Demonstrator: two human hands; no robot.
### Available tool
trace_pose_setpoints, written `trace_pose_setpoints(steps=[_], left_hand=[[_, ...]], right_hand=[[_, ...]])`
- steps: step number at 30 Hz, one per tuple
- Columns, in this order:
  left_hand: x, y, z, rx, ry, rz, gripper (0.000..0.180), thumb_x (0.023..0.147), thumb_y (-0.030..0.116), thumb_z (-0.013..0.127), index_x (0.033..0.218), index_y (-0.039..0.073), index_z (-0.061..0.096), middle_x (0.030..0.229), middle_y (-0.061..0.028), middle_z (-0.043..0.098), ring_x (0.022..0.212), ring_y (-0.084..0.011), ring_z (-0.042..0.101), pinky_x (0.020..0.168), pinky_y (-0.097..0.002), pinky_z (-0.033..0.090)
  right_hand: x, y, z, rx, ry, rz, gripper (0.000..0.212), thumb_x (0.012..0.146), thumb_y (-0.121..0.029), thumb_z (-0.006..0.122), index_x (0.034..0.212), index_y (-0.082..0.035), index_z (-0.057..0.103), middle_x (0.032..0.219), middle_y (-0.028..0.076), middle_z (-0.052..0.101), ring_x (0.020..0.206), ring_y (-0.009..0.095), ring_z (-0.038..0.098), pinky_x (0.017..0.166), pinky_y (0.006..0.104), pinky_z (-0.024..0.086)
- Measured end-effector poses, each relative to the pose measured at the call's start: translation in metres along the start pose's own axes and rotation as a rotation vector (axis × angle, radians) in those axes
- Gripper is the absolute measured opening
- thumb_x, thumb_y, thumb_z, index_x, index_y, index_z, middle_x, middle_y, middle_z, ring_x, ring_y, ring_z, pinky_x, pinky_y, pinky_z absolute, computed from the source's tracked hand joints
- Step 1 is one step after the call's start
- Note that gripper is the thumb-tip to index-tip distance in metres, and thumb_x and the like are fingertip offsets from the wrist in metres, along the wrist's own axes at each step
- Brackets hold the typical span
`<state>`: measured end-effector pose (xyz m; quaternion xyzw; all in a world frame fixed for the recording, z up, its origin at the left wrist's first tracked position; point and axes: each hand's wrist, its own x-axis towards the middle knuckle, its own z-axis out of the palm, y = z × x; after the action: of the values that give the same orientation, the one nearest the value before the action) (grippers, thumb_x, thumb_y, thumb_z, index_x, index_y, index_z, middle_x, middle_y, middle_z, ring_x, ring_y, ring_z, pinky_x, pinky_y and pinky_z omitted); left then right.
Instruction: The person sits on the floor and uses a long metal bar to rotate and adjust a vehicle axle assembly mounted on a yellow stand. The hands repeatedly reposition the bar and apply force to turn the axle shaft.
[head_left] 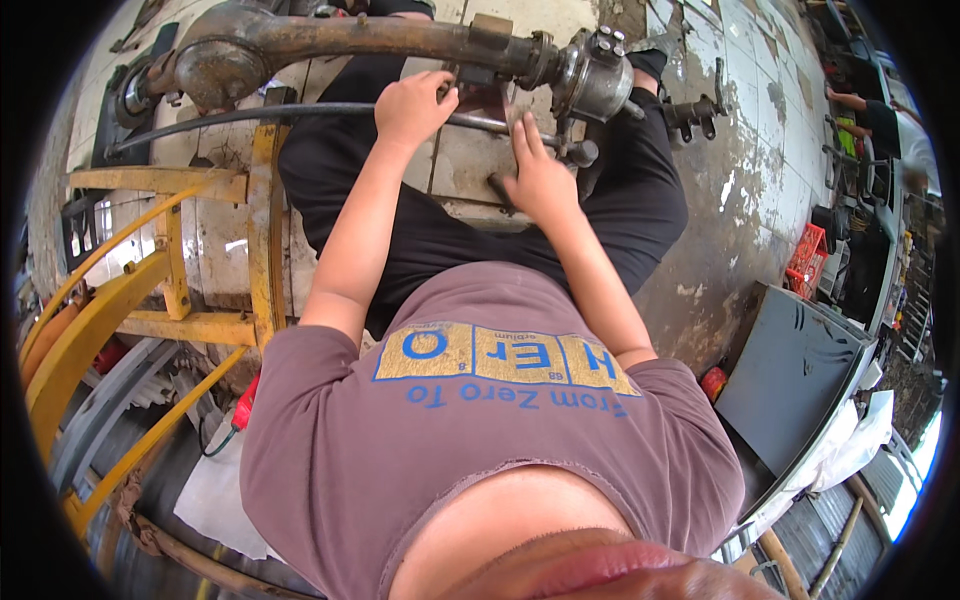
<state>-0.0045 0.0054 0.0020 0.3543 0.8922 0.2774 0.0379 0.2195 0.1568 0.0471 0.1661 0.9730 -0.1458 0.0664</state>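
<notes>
A rusty vehicle axle housing (370, 38) lies across the floor in front of me, with a round bulge at its left and a greasy metal hub (592, 85) at its right. A long steel rod (330, 110) runs below it. My left hand (415, 105) is at the rod, its fingers curled at a bracket under the axle; what they grip is hidden. My right hand (543, 175) has its fingers stretched toward a reddish-brown plate (487, 102) between axle and rod. A dark cylindrical piece (502, 190) lies by its thumb.
A yellow metal frame (265, 220) stands close on my left. On the right are a grey metal box (790, 375), a red crate (806, 260) and a loose metal part (695, 112) on the worn tiles. Another person (890, 130) is at the far right.
</notes>
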Motion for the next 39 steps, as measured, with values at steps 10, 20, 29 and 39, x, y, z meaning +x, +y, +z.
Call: trace_pose_setpoints(steps=[10,20,29,39], left_hand=[[0.004,-0.001,-0.004,0.076,0.08,0.063,0.03,0.1,0.042,0.074,0.118,0.02,0.085,0.11,-0.0041,0.085,0.103,-0.0296,0.081,0.088,-0.0457,0.064],[-0.004,-0.006,-0.002,0.018,0.098,0.056,0.028,0.1,0.039,0.074,0.113,0.018,0.085,0.104,-0.0062,0.083,0.094,-0.0311,0.08,0.082,-0.0472,0.064],[-0.005,-0.026,-0.018,0.077,0.075,-0.056,0.03,0.101,0.039,0.073,0.115,0.015,0.085,0.108,-0.0086,0.083,0.099,-0.0331,0.08,0.085,-0.0493,0.064],[-0.005,-0.027,-0.015,0.074,0.115,-0.041,0.028,0.1,0.036,0.075,0.116,0.016,0.085,0.105,-0.0044,0.083,0.095,-0.0324,0.08,0.085,-0.0475,0.064]], right_hand=[[0.025,-0.004,0.008,0.003,0.027,-0.052,0.096,0.085,-0.027,0.079,0.172,-0.005,0.045,0.183,0.019,0.039,0.091,0.04,0.083,0.081,0.0497,0.069],[0.015,-0.016,0.013,-0.033,-0.003,-0.055,0.099,0.084,-0.024,0.08,0.173,-0.007,0.043,0.186,0.016,0.033,0.091,0.039,0.083,0.079,0.0487,0.068],[0.009,-0.036,0.008,-0.08,-0.107,-0.066,0.099,0.087,-0.024,0.079,0.175,-0.005,0.038,0.188,0.015,0.029,0.093,0.04,0.082,0.077,0.0487,0.068],[0.015,-0.041,0.01,-0.046,-0.136,-0.128,0.101,0.087,-0.023,0.077,0.177,-0.006,0.034,0.19,0.013,0.022,0.088,0.042,0.08,0.075,0.0524,0.067]])
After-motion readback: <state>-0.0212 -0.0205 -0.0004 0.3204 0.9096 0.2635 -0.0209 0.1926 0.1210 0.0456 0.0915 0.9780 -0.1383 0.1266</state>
